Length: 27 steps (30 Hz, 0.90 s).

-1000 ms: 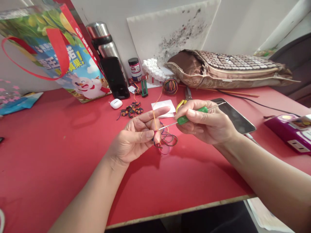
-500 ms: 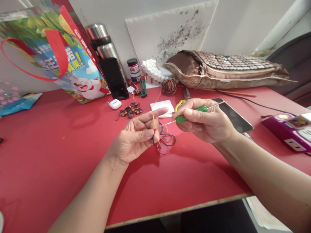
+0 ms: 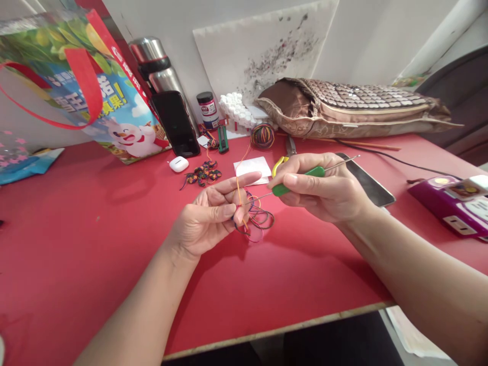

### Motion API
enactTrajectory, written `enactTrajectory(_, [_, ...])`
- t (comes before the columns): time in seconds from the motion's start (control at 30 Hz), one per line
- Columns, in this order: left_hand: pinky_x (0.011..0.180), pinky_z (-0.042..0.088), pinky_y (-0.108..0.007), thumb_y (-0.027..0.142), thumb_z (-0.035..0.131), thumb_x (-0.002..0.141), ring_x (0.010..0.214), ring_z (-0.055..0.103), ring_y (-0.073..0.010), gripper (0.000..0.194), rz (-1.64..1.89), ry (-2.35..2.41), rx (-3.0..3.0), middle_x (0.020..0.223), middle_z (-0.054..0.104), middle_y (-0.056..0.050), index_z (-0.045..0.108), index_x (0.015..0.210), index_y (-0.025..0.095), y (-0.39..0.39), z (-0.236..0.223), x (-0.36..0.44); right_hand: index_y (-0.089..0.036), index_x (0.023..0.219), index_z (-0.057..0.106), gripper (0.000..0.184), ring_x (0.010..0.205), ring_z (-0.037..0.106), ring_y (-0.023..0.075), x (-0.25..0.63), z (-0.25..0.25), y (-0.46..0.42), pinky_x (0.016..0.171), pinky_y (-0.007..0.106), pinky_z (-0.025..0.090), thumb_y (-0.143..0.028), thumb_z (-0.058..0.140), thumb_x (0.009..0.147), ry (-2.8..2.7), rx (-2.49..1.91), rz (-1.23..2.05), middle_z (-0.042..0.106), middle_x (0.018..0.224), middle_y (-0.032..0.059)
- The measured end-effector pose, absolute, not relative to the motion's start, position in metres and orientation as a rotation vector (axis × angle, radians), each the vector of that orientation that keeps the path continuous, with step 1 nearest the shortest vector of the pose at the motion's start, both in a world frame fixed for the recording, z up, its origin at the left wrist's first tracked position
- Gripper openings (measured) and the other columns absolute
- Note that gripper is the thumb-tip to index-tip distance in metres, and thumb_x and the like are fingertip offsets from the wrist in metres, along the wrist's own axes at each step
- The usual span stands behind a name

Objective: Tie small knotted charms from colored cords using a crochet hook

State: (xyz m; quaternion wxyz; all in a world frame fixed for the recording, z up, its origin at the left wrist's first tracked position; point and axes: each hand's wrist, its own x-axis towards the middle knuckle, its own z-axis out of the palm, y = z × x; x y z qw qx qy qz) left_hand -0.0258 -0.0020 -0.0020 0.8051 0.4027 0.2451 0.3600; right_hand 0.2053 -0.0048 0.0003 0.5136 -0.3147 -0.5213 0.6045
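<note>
Between thumb and fingers, my left hand (image 3: 213, 218) pinches a small piece of multicoloured yarn work, mostly hidden by the fingertips. An orange stretch of yarn (image 3: 239, 189) runs up over its raised index finger. Loose loops of dark and pink yarn (image 3: 266, 219) hang below and to the right of those fingers. My right hand (image 3: 320, 188) is closed around the green handle of a crochet hook (image 3: 282, 189). The hook's thin metal shaft points left and its tip meets the yarn at my left fingertips. A second metal end sticks out behind the handle.
Behind the hands lie a yarn ball (image 3: 262, 135), white paper (image 3: 252, 169), yellow-handled pliers (image 3: 280, 164) and a finished-looking knotted yarn piece (image 3: 202, 174). A propped phone (image 3: 176, 122), an earbud case (image 3: 179, 163) and a gift bag (image 3: 125, 112) stand left; a purple power strip (image 3: 438, 203) sits right.
The hook's tip stays at the yarn by my left fingertips, with only a slight shift of the hook. The whole view has moved a little; both hands keep their grips.
</note>
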Motion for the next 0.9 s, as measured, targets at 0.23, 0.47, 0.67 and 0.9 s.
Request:
enactTrajectory(0.23, [0.066, 0.050, -0.027, 0.016, 0.089, 0.074, 0.065, 0.062, -0.0147, 0.050, 0.847, 0.561, 0.879, 0.068, 0.066, -0.001, 0.081, 0.123, 0.016, -0.005, -0.001, -0.021, -0.018, 0.075, 0.080, 0.031, 0.046, 0.036, 0.0073, 0.201, -0.002, -0.002, 0.044, 0.024, 0.020, -0.045, 0.094, 0.075, -1.165, -0.672, 1.603, 0.052, 0.054, -0.0024])
enactTrajectory(0.47, [0.077, 0.055, -0.025, 0.008, 0.089, 0.072, 0.072, 0.069, -0.0123, 0.042, 1.197, 0.719, 0.914, 0.073, 0.068, 0.004, 0.083, 0.111, 0.023, -0.007, -0.002, -0.006, -0.018, 0.084, 0.076, 0.030, 0.049, 0.042, 0.0077, 0.176, -0.010, -0.011, 0.048, 0.025, 0.034, -0.043, 0.091, 0.080, -0.999, -0.669, 1.540, 0.059, 0.059, -0.0031])
enactTrajectory(0.67, [0.086, 0.056, -0.023, 0.010, 0.089, 0.074, 0.078, 0.067, -0.0107, 0.044, 1.333, 0.864, 1.032, 0.077, 0.069, 0.005, 0.083, 0.115, 0.026, -0.010, -0.005, -0.003, -0.019, 0.086, 0.073, 0.028, 0.050, 0.043, 0.0067, 0.173, -0.018, -0.011, 0.052, 0.026, 0.042, -0.043, 0.087, 0.087, -0.984, -0.691, 1.489, 0.062, 0.065, -0.0037])
enactTrajectory(0.9, [0.084, 0.056, -0.022, 0.011, 0.089, 0.077, 0.081, 0.071, -0.0111, 0.044, 1.374, 0.899, 0.879, 0.077, 0.073, 0.004, 0.080, 0.119, 0.022, -0.013, -0.006, 0.004, -0.022, 0.100, 0.076, 0.020, 0.061, 0.055, 0.0118, 0.160, -0.026, -0.026, 0.057, 0.027, 0.049, -0.041, 0.078, 0.096, -1.267, -0.828, 0.970, 0.065, 0.073, -0.0005])
